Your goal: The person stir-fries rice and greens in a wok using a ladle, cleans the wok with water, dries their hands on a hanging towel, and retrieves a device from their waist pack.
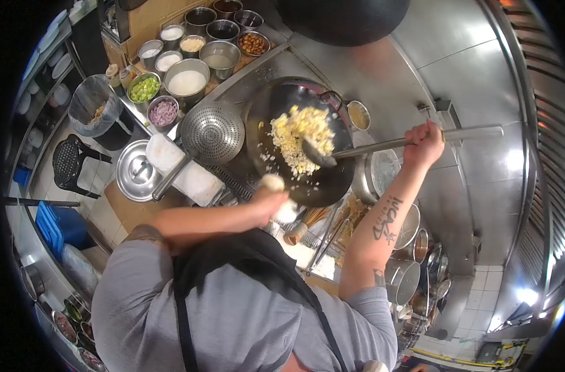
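A large dark wok (333,185) holds a heap of rice with yellow egg pieces (301,131); loose grains lie on its sides. My right hand (424,144) is closed around the long metal handle of a ladle (382,147), whose dark bowl presses into the rice. At the wok's near edge, my left hand (267,206) is closed on a white cloth (287,212), slightly blurred. The cloth and hand hide whatever part of the wok they may be gripping.
A perforated strainer (212,132) rests left of the wok. Behind it stand metal tubs, including chopped purple onion (163,113) and chopped greens (144,88). A lined bin (96,102) and a black stool (78,162) are at left; stacked pots (401,279) stand at right.
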